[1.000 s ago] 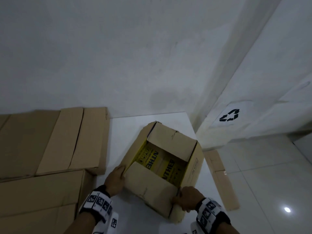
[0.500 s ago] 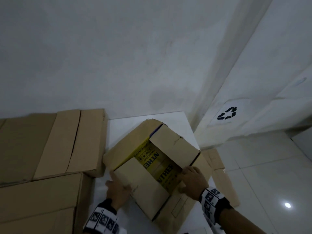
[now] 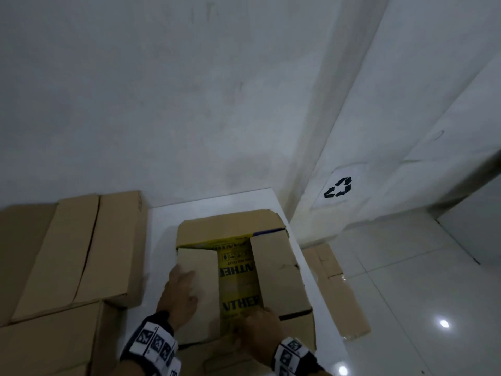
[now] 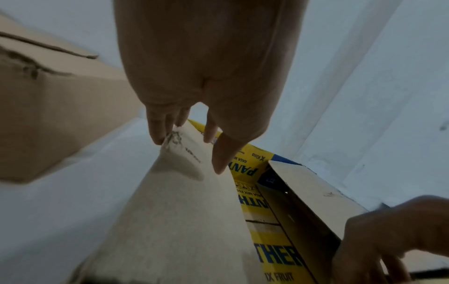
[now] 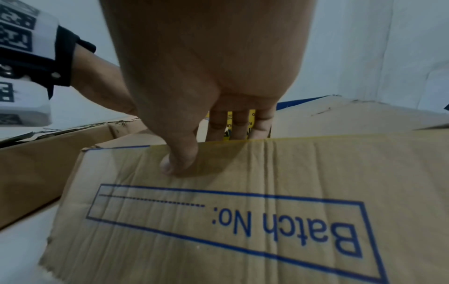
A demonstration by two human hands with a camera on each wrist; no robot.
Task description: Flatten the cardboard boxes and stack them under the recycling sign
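Matt creased cardboard box [image 3: 276,270] on a smooth white table [image 3: 160,240]; glossy floor tiles [image 3: 423,289]

Count: two hands, left [image 3: 182,293] and right [image 3: 259,331]; one opened box [image 3: 238,270]; two closed boxes (left side) [image 3: 81,248] [image 3: 48,340]; one flattened stack [image 3: 334,289]; one recycling sign [image 3: 338,188].

Collapsed box [image 3: 230,229]: on desk [image 3: 160,240], centre, against the wall. Left hand [image 3: 180,291] on its left flap; right hand [image 3: 256,332] at its near edge. Stacked boxes [image 3: 81,253]: left of it. Flattened cardboard [image 3: 336,291]: on floor, right of desk, below recycling sign [image 3: 338,188].
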